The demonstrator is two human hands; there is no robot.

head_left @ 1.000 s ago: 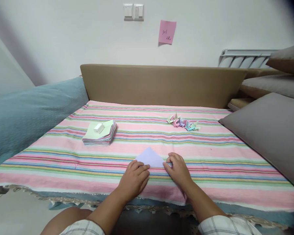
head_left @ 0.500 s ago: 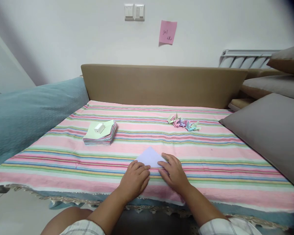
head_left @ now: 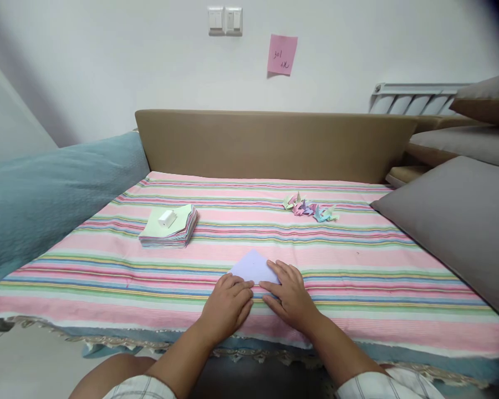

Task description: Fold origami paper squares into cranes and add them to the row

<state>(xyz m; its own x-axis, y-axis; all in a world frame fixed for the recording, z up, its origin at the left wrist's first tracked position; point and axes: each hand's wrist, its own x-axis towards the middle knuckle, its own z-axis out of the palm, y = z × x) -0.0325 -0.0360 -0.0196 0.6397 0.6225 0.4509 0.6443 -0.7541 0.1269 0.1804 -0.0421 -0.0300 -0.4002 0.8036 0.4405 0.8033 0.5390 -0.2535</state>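
Observation:
A pale lavender sheet of paper [head_left: 254, 266], folded to a triangle with its point away from me, lies flat on the striped cloth [head_left: 120, 305]. My left hand [head_left: 229, 302] rests on its lower left edge, fingers stretched out and lying on the paper. On the lower right edge lies my right hand [head_left: 289, 293], its fingers spread and pressing on the fold. The fingertips of both hands come close together near the middle of the bottom edge. Parts of the paper's two side corners are hidden under the hands.
A stack of coloured paper [head_left: 166, 239] sits at the left with a small white block [head_left: 167, 218] on top. Several folded paper cranes [head_left: 310, 209] stand in a row at the back right. Grey cushions [head_left: 461, 216] lie on the right, a blue bolster [head_left: 66, 188] on the left.
My right hand has slid left along the paper's bottom edge, closer to my left hand. My left hand stays in place on the paper. The view has shifted slightly.

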